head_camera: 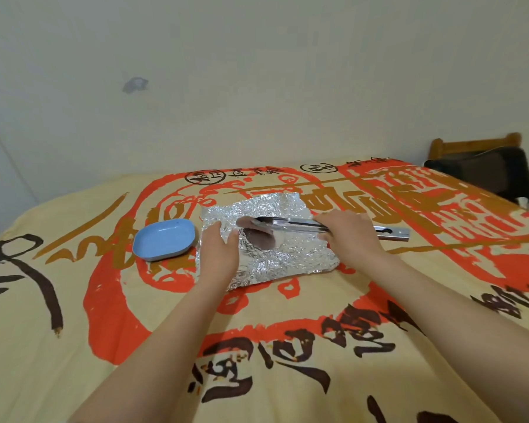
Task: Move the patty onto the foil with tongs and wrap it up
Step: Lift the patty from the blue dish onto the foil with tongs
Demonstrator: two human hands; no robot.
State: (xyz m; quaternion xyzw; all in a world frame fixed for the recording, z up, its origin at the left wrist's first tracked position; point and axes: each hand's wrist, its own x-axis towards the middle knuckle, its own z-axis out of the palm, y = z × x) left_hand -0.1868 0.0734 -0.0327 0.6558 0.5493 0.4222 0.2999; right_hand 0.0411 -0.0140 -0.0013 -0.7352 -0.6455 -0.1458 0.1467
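The patty (258, 236) is gripped at its far edge by steel tongs (303, 225) squeezed in the right hand (348, 232), just over the crinkled foil (287, 257) — soft, floppy, likely tearable. The foil's left edge is pinned flat by the spread left hand (219, 250).

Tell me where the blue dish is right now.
In the head view the blue dish sits empty on the patterned cloth, left of centre, just beside the foil's left edge and the left hand.
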